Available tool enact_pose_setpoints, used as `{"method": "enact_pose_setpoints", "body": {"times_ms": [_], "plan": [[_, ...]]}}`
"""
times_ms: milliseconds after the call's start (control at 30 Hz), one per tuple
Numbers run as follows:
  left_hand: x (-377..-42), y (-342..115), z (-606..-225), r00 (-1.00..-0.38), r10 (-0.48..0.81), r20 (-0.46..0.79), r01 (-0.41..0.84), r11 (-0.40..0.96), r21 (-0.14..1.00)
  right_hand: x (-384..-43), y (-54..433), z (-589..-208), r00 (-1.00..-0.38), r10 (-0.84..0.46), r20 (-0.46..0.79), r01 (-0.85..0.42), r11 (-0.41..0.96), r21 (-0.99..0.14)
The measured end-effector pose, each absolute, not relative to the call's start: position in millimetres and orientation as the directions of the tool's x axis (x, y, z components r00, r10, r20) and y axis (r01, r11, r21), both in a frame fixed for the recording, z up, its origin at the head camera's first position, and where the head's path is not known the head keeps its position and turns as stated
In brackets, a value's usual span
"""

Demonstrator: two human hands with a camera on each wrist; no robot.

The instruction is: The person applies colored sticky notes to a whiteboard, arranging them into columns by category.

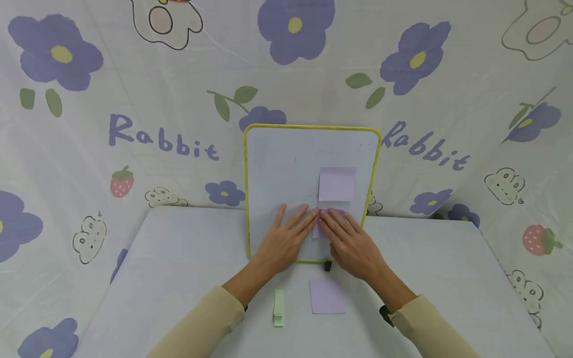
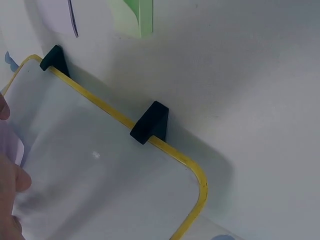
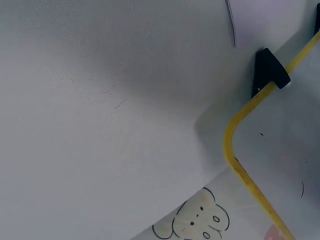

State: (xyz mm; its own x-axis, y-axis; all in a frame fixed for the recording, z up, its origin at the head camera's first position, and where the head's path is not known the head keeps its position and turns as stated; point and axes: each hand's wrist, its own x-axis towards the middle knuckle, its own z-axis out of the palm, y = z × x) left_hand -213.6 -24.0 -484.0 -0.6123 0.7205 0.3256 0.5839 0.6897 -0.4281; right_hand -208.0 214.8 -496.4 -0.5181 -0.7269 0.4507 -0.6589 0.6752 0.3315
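Observation:
A whiteboard [image 1: 286, 174] with a yellow frame stands upright on the table. One purple sticky note [image 1: 336, 185] is stuck on its right half. Just below it, a second purple sticky note [image 1: 318, 231] lies against the board, mostly covered by fingers. My right hand [image 1: 351, 243] presses over this lower note with straight fingers. From the left, my left hand [image 1: 284, 241] reaches to its upper left corner, fingers spread along the board and fingertips meeting those of the right. In the left wrist view, part of the left hand [image 2: 10, 195] shows beside the note's edge [image 2: 11, 145].
On the table [image 1: 197, 278] in front of the board are a purple sticky note pad [image 1: 327, 297] and a narrow green sticky note pad [image 1: 278, 307]. Black feet [image 2: 151, 122] hold the board's lower edge. Behind hangs a patterned curtain [image 1: 179, 89].

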Motion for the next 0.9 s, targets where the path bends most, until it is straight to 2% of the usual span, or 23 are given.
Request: {"method": "enact_pose_setpoints", "body": {"times_ms": [667,900], "plan": [[-214,-22,-480,-0.636,0.714,0.291,0.57,0.69,-0.446,-200,232,-491,-0.605,-0.659,0.448,-0.605,0.745,0.279],[-213,-21,-483,-0.634,0.706,0.316,0.563,0.701,-0.437,-199,233,-493,-0.607,-0.646,0.462,-0.597,0.755,0.271]]}}
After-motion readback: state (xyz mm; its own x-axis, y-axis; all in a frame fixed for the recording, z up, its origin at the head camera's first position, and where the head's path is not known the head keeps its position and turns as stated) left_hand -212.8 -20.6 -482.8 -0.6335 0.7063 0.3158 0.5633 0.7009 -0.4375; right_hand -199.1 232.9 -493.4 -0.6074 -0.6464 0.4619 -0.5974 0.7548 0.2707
